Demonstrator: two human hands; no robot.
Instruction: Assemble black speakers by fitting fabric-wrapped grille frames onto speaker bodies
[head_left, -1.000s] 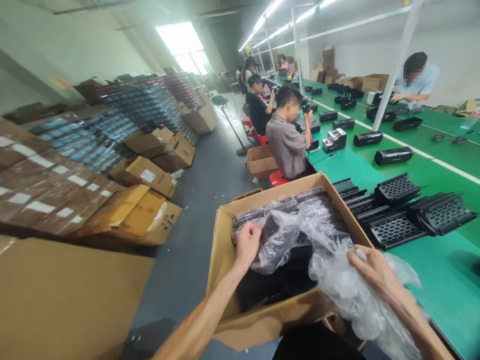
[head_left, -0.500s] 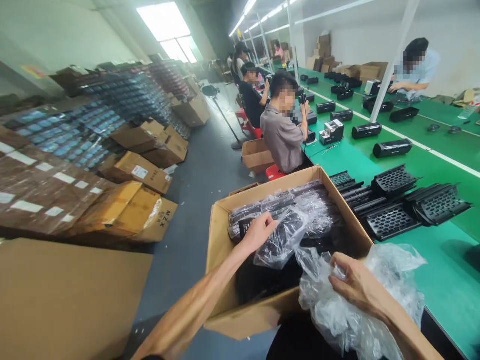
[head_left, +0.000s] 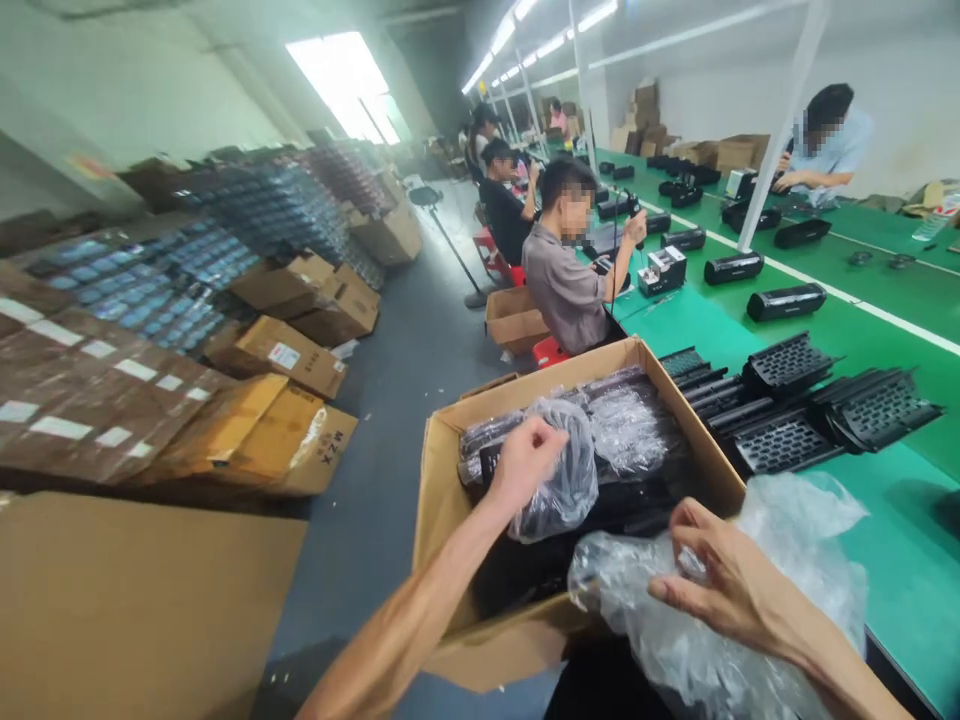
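My left hand (head_left: 531,460) is over an open cardboard box (head_left: 442,560), its thumb and fingers pinched on a clear plastic bag (head_left: 566,500) that hangs puffed out beneath them. Inside the box lie black parts wrapped in clear plastic (head_left: 634,425), with dark parts showing below. My right hand (head_left: 720,570) has its thumb and fingers apart, with nothing gripped between them. It rests against a heap of crumpled clear plastic bags (head_left: 810,540) that spills over the box's near right corner and onto the green table.
Black perforated grille shells (head_left: 787,440) are stacked on the green table (head_left: 922,500) right of the box. Black cylindrical housings (head_left: 786,300) and a small device (head_left: 663,270) sit farther along. A co-worker (head_left: 570,260) is seated ahead; cartons (head_left: 277,430) line the left.
The bag at my left hand has come apart from the heap and now hangs rounded. My right hand's fingers have spread and let go of the plastic.
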